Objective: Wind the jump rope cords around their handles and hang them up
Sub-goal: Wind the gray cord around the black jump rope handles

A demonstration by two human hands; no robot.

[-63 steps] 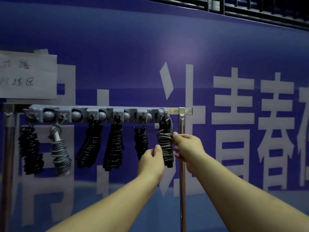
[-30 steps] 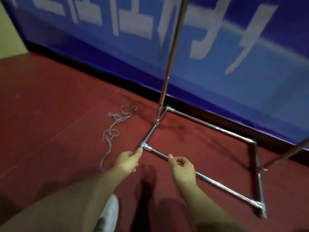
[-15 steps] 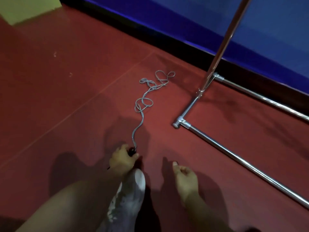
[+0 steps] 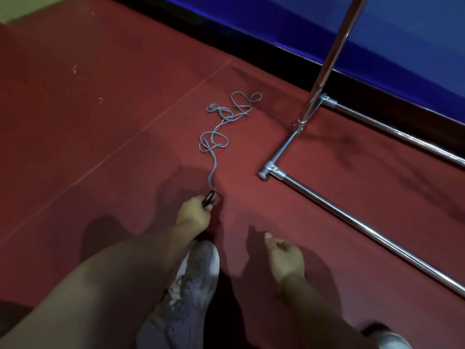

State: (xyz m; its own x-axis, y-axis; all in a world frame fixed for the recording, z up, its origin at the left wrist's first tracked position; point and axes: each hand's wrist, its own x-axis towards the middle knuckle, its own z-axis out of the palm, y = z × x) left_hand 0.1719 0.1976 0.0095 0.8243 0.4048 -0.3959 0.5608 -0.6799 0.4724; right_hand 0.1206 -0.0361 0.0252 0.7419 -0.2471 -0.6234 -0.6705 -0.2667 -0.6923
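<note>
Left hand: the left hand (image 4: 193,213) reaches down to the floor with its fingers curled around a black handle (image 4: 208,197), whose tip pokes out past the knuckles.
Right hand: the right hand (image 4: 285,258) hangs just above the floor, well apart from the rope; its fingers are loosely bent and hold nothing.
Cord: a grey cord (image 4: 217,137) runs from the handle away from the person and lies on the floor in loose, tangled loops, unwound.
Second handle: it cannot be made out among the loops.
Floor: a dark red floor (image 4: 88,122) with a thin pale line crossing it at a slant.
Rack: the shiny metal rack (image 4: 327,205) stands to the right of the cord, near it but not touching; one upright pole rises from the base tubes.
Wall: a blue wall (image 4: 377,34) with a black strip along its foot stands behind the rack.
Shoe: a scuffed white shoe (image 4: 191,293) is planted between the two forearms, just below the left hand.
</note>
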